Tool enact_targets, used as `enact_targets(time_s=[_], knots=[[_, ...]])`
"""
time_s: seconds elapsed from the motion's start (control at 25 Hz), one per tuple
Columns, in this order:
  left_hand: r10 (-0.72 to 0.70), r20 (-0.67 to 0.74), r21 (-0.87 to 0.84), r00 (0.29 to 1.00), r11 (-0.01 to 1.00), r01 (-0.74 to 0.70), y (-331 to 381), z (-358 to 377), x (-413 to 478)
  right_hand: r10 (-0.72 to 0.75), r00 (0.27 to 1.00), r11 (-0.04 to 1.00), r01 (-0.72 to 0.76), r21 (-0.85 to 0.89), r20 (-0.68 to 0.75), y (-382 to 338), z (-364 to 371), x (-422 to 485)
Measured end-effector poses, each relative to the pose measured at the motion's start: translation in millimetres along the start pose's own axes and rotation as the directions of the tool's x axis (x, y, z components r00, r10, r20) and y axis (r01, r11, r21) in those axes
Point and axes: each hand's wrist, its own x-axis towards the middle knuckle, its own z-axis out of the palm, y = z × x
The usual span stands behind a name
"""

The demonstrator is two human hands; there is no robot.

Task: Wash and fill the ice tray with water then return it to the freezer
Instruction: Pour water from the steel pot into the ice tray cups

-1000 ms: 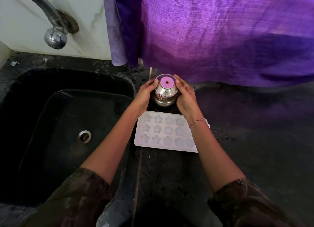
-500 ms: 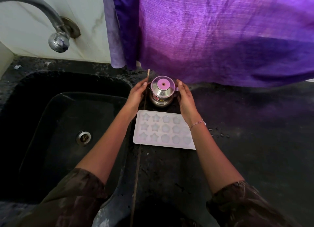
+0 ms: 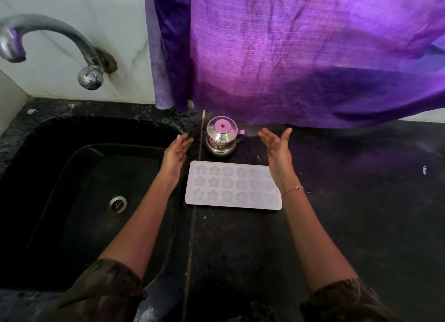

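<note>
A white ice tray (image 3: 232, 202) with star and flower moulds lies flat on the black counter, just right of the sink. Behind it stands a small steel pot (image 3: 221, 138) with a pink-tinted lid. My left hand (image 3: 177, 150) hovers to the left of the pot, fingers straight, touching nothing. To the right of the pot my right hand (image 3: 277, 147) is held the same way, palm facing inward, its wrist above the tray's right end. Both hands are apart from the pot.
A black sink (image 3: 72, 189) with a metal drain (image 3: 116, 205) fills the left. A chrome tap (image 3: 48, 37) curves out from the white wall above it. A purple curtain (image 3: 301, 56) hangs over the back of the black counter (image 3: 361, 213).
Both hands held the steel pot a second ago; they have let go and spread outward, away from it. The pot now stands alone behind the tray.
</note>
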Motion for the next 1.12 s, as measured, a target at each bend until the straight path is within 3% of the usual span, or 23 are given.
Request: enact_targets(time_s=[0.32,0.76,1.12], knots=[[-0.062,-0.056,-0.406,0.997,0.913,0.034,-34.1,-18.7,-30.3,-0.001,0.997,0.991,0.011,0.133,-0.08,12.5,-47.7,-27.4],[-0.081,-0.078,-0.437,0.994,0.899,0.039,-51.7,-8.0,-52.9,0.134,0.984,0.934,-0.085,0.348,-0.12,58.6,-63.6,-62.8],[-0.059,-0.111,-0.414,0.992,0.91,0.008,-57.1,-5.0,-54.9,0.174,0.972,0.884,-0.083,0.459,-0.159,64.2,-55.8,-73.7]])
